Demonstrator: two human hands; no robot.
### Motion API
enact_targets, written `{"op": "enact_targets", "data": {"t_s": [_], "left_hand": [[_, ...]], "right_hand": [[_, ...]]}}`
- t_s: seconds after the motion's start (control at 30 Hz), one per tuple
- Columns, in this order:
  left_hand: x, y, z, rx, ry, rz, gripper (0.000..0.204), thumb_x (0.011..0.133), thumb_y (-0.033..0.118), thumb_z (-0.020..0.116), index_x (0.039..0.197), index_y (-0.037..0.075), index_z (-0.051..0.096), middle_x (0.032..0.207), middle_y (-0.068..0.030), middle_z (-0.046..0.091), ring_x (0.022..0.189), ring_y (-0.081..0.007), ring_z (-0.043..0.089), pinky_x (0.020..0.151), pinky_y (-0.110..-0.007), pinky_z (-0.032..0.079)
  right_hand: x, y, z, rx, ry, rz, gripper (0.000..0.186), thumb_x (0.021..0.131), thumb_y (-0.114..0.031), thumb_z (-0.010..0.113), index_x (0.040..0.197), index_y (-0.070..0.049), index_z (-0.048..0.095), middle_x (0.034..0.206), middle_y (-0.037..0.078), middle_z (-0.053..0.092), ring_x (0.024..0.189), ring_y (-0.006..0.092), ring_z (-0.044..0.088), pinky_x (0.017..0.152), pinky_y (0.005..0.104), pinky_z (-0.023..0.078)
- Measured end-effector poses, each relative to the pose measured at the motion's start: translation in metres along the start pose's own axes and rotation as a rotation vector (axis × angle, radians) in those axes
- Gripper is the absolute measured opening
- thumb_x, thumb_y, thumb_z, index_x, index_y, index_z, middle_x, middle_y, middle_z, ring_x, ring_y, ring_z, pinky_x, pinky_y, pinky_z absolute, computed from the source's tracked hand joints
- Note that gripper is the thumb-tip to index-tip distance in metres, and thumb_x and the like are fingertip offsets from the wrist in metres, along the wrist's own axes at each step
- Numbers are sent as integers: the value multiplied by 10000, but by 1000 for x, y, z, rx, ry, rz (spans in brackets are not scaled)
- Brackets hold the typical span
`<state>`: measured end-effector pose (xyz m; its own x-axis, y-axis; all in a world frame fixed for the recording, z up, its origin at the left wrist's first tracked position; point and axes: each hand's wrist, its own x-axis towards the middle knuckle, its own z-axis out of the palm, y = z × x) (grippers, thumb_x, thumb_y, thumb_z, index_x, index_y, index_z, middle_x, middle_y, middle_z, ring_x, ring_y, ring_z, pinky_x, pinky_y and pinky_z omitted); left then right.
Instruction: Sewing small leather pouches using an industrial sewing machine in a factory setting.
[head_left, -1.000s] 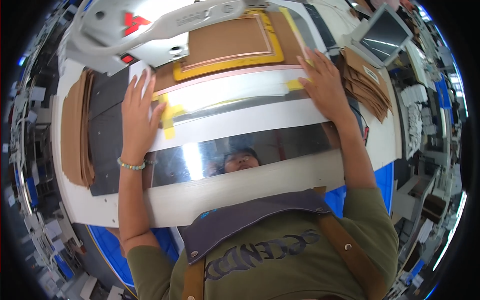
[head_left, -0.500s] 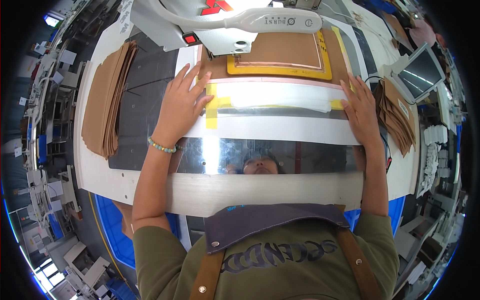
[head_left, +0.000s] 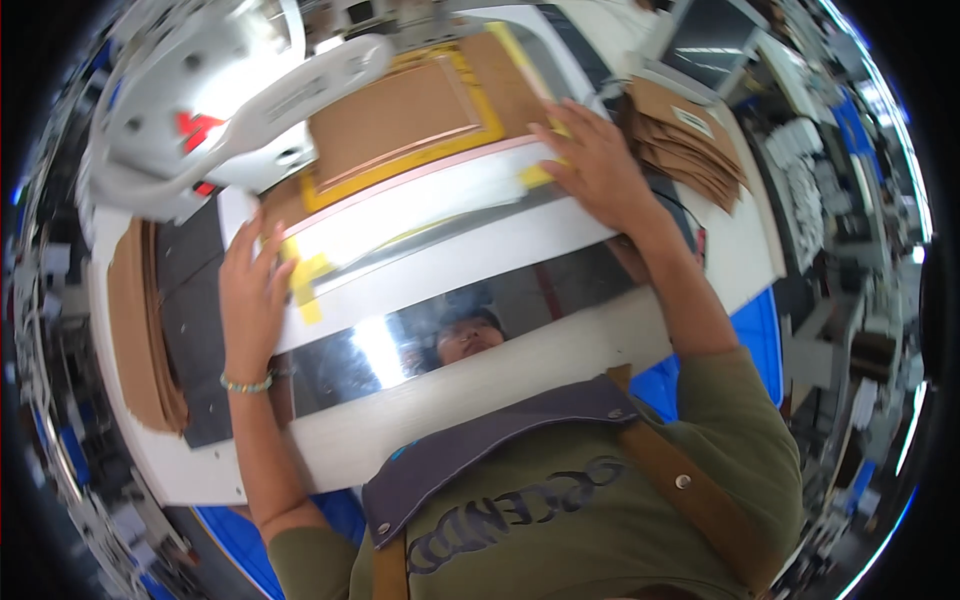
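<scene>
My left hand (head_left: 250,300) lies at the left end of a white sheet with yellow tape (head_left: 307,290), fingers stretched out and slightly blurred. My right hand (head_left: 595,170) rests, fingers spread, at the right end of the same layered board, beside another yellow tape piece (head_left: 532,177). Between my hands run a pink strip (head_left: 420,180) and a white band (head_left: 460,240). Behind these, a brown sheet inside a yellow frame (head_left: 390,120) lies on brown board. A shiny metal plate (head_left: 560,290) along the near side shows a reflection of a person.
A white machine (head_left: 170,110) with a curved arm overhangs the back left. Brown paper stacks flank the work, left (head_left: 140,320) and right (head_left: 680,135). A monitor (head_left: 710,50) stands at back right. Blue bins (head_left: 750,340) are below the table (head_left: 470,395); equipment crowds both sides.
The view has swung and rotated, first one way, then back, so the table appears more tilted than half a second ago. Both hands stay at the two ends of the board.
</scene>
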<state>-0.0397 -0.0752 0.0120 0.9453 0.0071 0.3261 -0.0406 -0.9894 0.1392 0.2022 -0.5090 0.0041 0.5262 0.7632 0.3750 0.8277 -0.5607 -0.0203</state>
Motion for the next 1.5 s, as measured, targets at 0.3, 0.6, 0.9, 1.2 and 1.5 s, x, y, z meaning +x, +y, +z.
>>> {"op": "enact_targets", "data": {"t_s": [0.3, 0.6, 0.9, 1.2, 1.5], "left_hand": [[-5, 3, -4, -19, -33, -52, 447, 1068, 175, 648, 1504, 76, 644, 1646, -152, 530, 1513, -360, 490, 1247, -474, 379], [-7, -1, -4, -8, -33, -35, 453, 1078, 180, 635, 1519, 73, 627, 1655, -163, 513, 1514, -372, 482, 1250, -478, 371], [-7, 0, -4, -39, -56, -56, 468, 1067, 141, 630, 1528, 66, 606, 1668, -176, 487, 1531, -385, 454, 1252, -492, 361], [-8, 1, -4, -75, -63, -74, 511, 1050, 140, 650, 1551, 73, 580, 1684, -167, 469, 1550, -387, 423, 1260, -497, 342], [5, -12, -32, -145, -87, -13, 529, 1023, 117, 667, 1538, 34, 581, 1631, -180, 534, 1525, -414, 447, 1268, -508, 344]], "right_hand": [[0, 100, -114, 7, 268, 420, 307, 1023, -288, 703, 1271, -122, 777, 1284, 117, 759, 1219, 291, 701, 1027, 413, 538], [-51, 199, -70, 352, -32, 583, 275, 1005, -297, 760, 977, -37, 677, 914, 69, 648, 851, 201, 583, 806, 367, 489], [-24, 221, -77, 189, -250, 453, 297, 1006, -288, 761, 956, -14, 660, 1096, 78, 643, 1038, 213, 599, 938, 368, 487], [7, 256, -84, 436, -94, 495, 224, 1023, -232, 730, 995, -18, 670, 1205, 73, 574, 1133, 199, 569, 1005, 336, 455], [84, 77, -94, 653, -184, 358, 258, 1072, -293, 695, 981, -65, 616, 852, 3, 592, 802, 99, 509, 721, 296, 447]]}}
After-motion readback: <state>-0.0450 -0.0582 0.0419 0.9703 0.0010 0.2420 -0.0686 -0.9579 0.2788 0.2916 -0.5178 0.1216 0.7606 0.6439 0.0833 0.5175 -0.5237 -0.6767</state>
